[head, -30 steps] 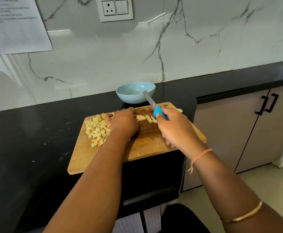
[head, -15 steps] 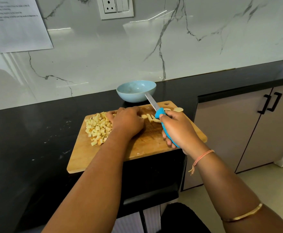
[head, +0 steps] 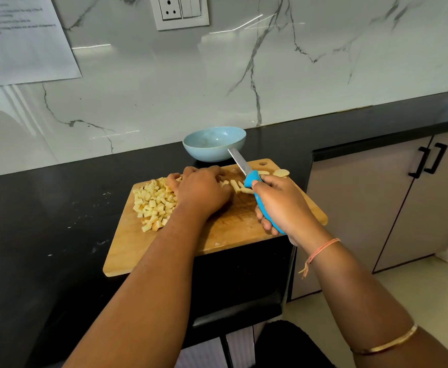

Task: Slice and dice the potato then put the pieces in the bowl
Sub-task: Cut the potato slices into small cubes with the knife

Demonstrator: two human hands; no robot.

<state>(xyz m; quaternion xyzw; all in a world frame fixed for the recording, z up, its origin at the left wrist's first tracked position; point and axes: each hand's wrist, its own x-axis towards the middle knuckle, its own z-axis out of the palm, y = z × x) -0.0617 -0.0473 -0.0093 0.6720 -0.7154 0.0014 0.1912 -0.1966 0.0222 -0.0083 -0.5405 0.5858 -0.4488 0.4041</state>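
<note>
pale yellow potato cubes (head: 153,205) sit heaped on the left of the rectangular wooden cutting board (head: 164,251), so a good share is diced. the left hand (head: 204,192) lies knuckles-up beside them, fingers hidden, grip impossible to tell. behind, the round light blue bowl (head: 213,143) looks empty. uncut potato strips (head: 237,185) wait by the blue-handled steel knife (head: 254,181), wrapped tight in the right hand (head: 284,208), blade lifted. pale potato slices (head: 281,172) at far right remain; the transfer looks not yet begun.
</note>
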